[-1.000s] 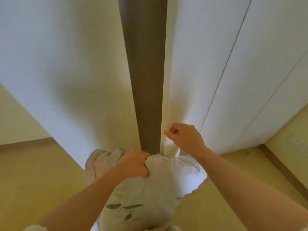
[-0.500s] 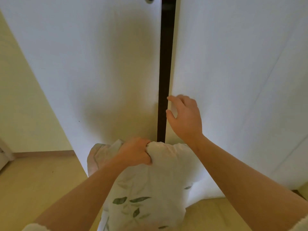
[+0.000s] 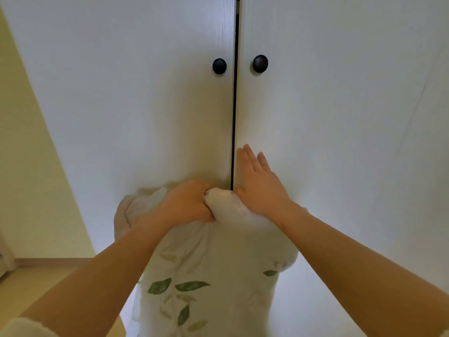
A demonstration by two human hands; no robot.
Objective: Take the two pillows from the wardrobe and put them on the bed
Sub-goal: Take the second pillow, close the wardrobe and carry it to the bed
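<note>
Left hand [image 3: 187, 203] has its fingers bunched tight on the leafy pillow [image 3: 209, 276] hanging against the wardrobe [image 3: 136, 105], while the right hand [image 3: 257, 183] lies flat, fingers spread, on the right door [image 3: 340, 117].

Door gap [image 3: 234, 117]: narrowed from a wide dark opening to a thin slit.
Right hand [image 3: 258, 183]: from curled at the door edge to flat, fingers spread.
Knobs [image 3: 219, 66]: newly in view, above hand.
</note>
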